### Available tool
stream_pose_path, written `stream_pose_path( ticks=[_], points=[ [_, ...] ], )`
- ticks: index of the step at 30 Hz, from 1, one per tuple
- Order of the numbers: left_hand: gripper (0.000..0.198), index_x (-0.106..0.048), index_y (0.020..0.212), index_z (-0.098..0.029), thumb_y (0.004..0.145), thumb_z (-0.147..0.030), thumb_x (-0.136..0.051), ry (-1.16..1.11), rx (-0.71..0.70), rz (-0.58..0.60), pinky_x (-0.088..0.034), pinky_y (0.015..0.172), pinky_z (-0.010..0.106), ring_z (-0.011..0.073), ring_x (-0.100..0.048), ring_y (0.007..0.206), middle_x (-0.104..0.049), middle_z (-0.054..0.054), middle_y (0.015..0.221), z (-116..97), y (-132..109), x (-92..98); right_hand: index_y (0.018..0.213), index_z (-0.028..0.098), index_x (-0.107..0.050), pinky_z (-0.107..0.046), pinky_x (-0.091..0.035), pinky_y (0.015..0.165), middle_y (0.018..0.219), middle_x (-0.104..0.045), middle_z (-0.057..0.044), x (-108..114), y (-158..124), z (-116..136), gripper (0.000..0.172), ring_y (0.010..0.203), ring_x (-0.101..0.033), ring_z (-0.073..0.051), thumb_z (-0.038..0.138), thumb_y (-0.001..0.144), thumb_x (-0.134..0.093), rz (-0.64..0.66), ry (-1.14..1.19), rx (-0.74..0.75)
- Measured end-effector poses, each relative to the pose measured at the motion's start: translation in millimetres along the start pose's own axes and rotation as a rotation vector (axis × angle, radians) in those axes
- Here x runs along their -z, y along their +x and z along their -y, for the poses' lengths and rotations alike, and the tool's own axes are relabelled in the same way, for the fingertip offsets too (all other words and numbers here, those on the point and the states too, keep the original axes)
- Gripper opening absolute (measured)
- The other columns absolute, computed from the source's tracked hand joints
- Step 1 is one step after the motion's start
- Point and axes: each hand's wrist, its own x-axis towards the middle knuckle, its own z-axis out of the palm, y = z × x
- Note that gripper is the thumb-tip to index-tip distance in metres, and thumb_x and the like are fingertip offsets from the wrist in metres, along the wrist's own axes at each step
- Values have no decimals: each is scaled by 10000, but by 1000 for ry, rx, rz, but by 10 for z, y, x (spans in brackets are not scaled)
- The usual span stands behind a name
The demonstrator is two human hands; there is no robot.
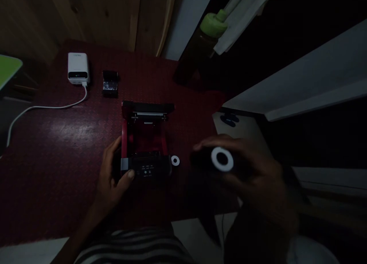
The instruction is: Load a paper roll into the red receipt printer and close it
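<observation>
A small red-and-black printer (146,168) stands on the table with its lid (147,108) raised and its red inner bay in view. My left hand (113,176) grips its left side, thumb on the front panel near the buttons. Beside the printer's right front corner lies a small white ring (175,160) with a dark centre. To the right, my right hand (249,172) is closed around a dark object with a white ring (222,159) facing up. Darkness and blur hide that object's full shape. It is held apart from the printer.
A white power bank (78,67) with a white cable (57,107) lies at the back left. Near it sits a small black item (110,84) with a shiny middle. A green-capped bottle (213,25) stands at the back right. Slippers (229,119) lie on the floor beyond the table.
</observation>
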Motion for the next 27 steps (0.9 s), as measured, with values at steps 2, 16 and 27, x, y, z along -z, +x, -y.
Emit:
stream_pose_path(
  ticks=[2,16,27],
  points=[
    [752,-477,1746,-316,1065,-537,-707,10,-30,0,-395,1340,624,405,-492,1615,-519,130,1754,19,-4,7,1448,346,-718,-534,-614,1146,1289,-849,-52,-93,106,165,370,1162,-815,-278,252,1099,-641,134,-143,149],
    [757,-408,1772,-406,1083,-457,-718,-20,-79,34,-404,1341,632,381,-485,1621,-491,100,1760,86,-30,7,1380,158,-749,-374,-566,875,1225,-856,-151,-1101,972,432,440,1092,-811,-289,8,1117,-429,765,-764,-105],
    [775,-425,1768,-417,1065,-487,-744,-22,-59,40,-405,1342,609,383,-485,1619,-503,87,1757,62,-12,26,1370,251,-785,-333,-619,1011,1294,-854,-70,-1003,810,-9,539,1185,-809,-221,-47,1018,-507,546,-249,27]
  ],
)
